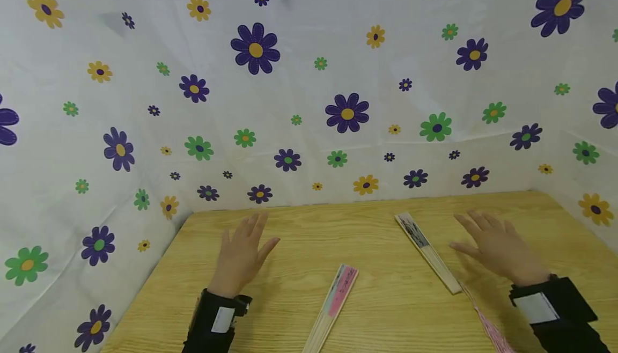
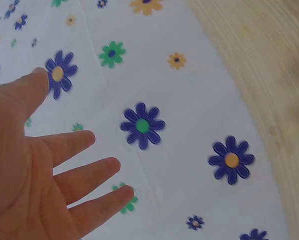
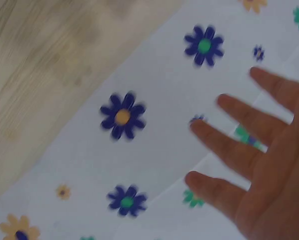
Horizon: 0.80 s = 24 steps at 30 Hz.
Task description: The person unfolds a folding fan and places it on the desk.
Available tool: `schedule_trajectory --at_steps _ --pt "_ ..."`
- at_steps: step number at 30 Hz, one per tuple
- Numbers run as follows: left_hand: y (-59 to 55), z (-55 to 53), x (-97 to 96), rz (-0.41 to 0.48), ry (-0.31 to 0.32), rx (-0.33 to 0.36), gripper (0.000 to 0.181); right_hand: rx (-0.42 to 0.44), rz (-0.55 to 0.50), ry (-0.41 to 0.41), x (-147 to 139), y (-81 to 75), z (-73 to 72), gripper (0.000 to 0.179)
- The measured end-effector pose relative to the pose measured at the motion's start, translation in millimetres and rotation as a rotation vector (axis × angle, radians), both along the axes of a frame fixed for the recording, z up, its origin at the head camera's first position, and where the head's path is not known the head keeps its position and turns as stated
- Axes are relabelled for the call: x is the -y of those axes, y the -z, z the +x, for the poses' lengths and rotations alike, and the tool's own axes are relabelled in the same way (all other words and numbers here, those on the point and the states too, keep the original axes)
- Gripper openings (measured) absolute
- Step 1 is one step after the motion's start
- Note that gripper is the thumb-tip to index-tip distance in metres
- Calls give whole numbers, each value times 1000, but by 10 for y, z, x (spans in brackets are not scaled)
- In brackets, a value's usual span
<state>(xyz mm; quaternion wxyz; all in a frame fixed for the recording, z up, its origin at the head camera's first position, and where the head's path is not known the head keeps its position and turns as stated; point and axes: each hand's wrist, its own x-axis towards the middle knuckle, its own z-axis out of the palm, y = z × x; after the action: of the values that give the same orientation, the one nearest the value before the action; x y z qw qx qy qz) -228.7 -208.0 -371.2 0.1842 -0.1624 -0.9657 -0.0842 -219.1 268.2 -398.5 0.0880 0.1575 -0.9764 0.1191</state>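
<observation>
Two folded fans lie on the wooden table in the head view. The nearer folding fan [image 1: 341, 291] has a pink and pale green leaf over light ribs, and its lower end runs out of frame. Farther back and to the right, the other folding fan [image 1: 427, 251] shows a dark print on white, with a pink tassel [image 1: 491, 329] trailing from its end. My left hand [image 1: 238, 259], fingers extended, is held left of the pink fan and touches nothing. To the right of the tasselled fan is my right hand [image 1: 499, 248], also holding nothing, its fingers spread.
The wooden table [image 1: 299, 235] ends at a white cloth [image 1: 299, 85] printed with purple, green and yellow flowers, which hangs behind it and along both sides. Dark sleeves with straps cover both wrists.
</observation>
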Motion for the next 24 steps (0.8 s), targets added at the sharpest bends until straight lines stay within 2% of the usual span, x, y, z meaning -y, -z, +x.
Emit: schedule_trajectory --at_steps 3,7,11,16,20,24 --pt "-32 61 -120 -13 39 -27 62 20 12 26 184 40 6 62" --pt "-62 156 -273 -41 81 -60 62 196 -77 59 356 83 11 49" --pt "-68 229 -388 -89 102 -107 62 304 -145 84 426 141 53 35" --pt "-66 290 -487 -123 110 -104 61 333 -160 85 452 187 92 40" --pt "-58 316 -539 -121 118 -90 60 345 -150 57 433 193 80 35" --pt "-38 326 -582 -89 156 -94 56 302 -186 27 419 206 60 32"
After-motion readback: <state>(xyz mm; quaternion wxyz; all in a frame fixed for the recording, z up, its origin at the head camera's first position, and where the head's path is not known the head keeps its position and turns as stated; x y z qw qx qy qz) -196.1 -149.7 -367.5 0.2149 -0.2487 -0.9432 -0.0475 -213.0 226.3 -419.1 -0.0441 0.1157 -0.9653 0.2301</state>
